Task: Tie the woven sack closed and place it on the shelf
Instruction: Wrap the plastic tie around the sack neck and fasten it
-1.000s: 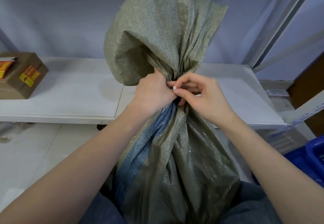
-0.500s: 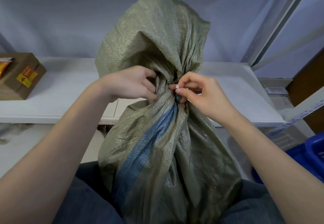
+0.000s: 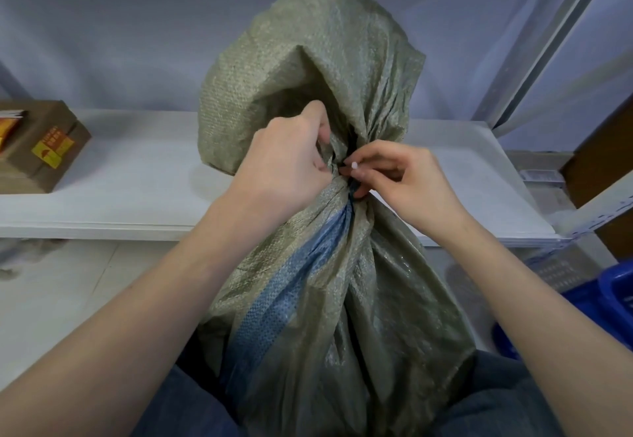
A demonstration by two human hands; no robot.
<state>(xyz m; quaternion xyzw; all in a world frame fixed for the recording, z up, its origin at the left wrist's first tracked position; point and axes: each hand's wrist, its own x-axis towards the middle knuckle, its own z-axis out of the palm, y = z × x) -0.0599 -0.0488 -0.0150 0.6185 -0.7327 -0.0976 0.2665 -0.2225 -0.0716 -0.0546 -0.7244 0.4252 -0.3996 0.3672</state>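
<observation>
A grey-green woven sack [image 3: 342,299] with a blue stripe stands between my knees, its neck gathered tight and its loose top flopped upward. My left hand [image 3: 284,166] grips the bunched fabric at the neck from the left. My right hand [image 3: 400,179] pinches a thin dark tie [image 3: 352,193] at the neck from the right, thumb and forefinger together. Most of the tie is hidden in the folds. The white shelf [image 3: 137,179] lies just behind the sack.
A brown cardboard box [image 3: 37,149] with a yellow label sits on the shelf at far left. A grey shelf upright [image 3: 534,46] rises at the right. A blue plastic crate [image 3: 603,306] stands on the floor at lower right. Pale floor tiles lie below the shelf.
My left hand let go of the neck, swung out to the left, then came back and gripped the gathered fabric higher up. The sack's loose top sank lower. My right hand stayed pinched at the neck.
</observation>
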